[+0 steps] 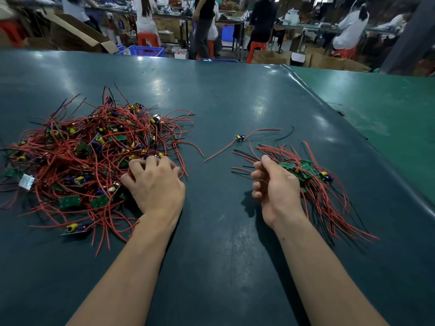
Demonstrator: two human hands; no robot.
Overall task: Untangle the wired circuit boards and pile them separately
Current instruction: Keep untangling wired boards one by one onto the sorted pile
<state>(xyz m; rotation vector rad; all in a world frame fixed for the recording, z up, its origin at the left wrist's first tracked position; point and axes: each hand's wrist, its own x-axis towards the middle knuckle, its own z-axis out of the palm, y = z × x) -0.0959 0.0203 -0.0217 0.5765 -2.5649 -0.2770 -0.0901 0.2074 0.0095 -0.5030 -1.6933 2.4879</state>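
Observation:
A big tangled heap of small green circuit boards with red and black wires (77,156) covers the left of the dark table. My left hand (153,184) lies on the heap's right edge, fingers curled into the wires. A smaller sorted pile of boards (310,182) lies at the right, its wires fanning toward me. My right hand (274,187) hovers at that pile's left side with fingers loosely curled; a thin wire seems to cross them, though a hold is not plain. One single board (240,138) with its wires lies alone between the two piles, farther back.
The dark green table mat (223,243) ends at a raised fold on the right, beside a lighter green surface (376,109). Beyond the far edge, several people work at benches among cardboard boxes, blue crates and red stools.

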